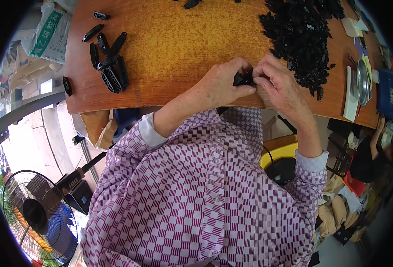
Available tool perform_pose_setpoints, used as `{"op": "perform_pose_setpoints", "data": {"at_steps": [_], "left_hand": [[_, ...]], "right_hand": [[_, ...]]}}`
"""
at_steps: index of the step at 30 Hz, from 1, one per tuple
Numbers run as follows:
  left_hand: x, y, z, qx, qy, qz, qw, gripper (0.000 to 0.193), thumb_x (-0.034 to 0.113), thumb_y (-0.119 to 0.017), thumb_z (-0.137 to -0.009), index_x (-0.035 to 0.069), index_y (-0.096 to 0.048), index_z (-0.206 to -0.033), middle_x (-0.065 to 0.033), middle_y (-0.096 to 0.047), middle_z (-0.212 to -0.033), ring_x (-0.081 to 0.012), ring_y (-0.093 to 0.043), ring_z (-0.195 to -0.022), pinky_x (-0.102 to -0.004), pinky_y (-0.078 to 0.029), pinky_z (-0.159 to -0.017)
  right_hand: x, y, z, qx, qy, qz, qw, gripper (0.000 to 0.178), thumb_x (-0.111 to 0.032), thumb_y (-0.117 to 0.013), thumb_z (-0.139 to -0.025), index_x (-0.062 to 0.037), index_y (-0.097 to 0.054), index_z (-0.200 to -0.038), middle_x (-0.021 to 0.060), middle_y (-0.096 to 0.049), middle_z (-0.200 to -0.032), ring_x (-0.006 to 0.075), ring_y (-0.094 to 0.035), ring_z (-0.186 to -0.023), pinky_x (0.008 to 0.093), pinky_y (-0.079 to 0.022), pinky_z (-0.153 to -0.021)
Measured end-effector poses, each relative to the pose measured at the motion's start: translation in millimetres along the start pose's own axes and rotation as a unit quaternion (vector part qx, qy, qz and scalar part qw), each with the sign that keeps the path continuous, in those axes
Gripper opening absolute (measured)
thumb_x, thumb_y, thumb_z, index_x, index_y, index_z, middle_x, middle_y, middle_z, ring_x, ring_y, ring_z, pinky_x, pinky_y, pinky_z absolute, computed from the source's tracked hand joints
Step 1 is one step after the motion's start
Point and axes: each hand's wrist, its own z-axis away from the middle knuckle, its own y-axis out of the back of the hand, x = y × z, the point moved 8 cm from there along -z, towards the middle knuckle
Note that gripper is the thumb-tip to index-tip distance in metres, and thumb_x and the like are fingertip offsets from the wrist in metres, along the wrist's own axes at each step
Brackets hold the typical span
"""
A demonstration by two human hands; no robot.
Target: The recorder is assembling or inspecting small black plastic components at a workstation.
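The two hands are close to each other, just over the front edge of the brown counter (178,49). The left hand (225,81) has its thumb and fingers pinched on a small black plastic piece (243,79). That piece sits between the two hands, with the fingers hiding much of it. The right hand (280,84) has its thumb and finger bent in by the piece's right end. I cannot tell if they grip it too, or hold some tiny part.

Just past the right hand is a big, messy pile of small black parts (299,46). On the left side of the counter is a loose bunch of long black plastic pieces (112,79), some touching and some leaning over others. One black oval piece (67,86) lies alone near the left edge.

Far to the right, a shiny round metal dish (363,82) is beside a long white strip (350,95). A white and green bag (49,33) is by the counter's far left corner. Down low on the left is a round fan (38,218). The person wears a purple and white checked shirt (178,191).
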Motion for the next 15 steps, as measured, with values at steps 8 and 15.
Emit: {"op": "perform_pose_setpoints", "data": {"at_steps": [8, 15], "left_hand": [[-17.3, 2.8, -7.1, 0.063, 0.013, 0.026, 0.998, 0.033, 0.016, -0.073, -0.081, 0.003, -0.055, -0.105, -0.0077, -0.064, -0.091, -0.0147, -0.062, -0.083, -0.0289, -0.051, -0.069], [-35.5, -4.0, -11.1, 0.094, 0.122, 0.194, 0.969, 0.019, 0.011, -0.070, -0.084, 0.006, -0.058, -0.098, 0.0016, -0.057, -0.075, -0.0024, -0.049, -0.055, -0.0177, -0.040, -0.045]], "right_hand": [[12.4, 4.0, -8.6, 0.035, -0.015, -0.032, 0.999, 0.009, -0.002, -0.063, -0.083, 0.0014, -0.055, -0.087, 0.0077, -0.051, -0.085, 0.0213, -0.055, -0.075, 0.0316, -0.044, -0.066], [36.6, 0.6, -14.1, 0.088, -0.068, -0.061, 0.992, 0.015, 0.002, -0.066, -0.080, -0.0003, -0.056, -0.092, 0.0043, -0.051, -0.084, 0.0137, -0.053, -0.077, 0.0256, -0.044, -0.067]]}}
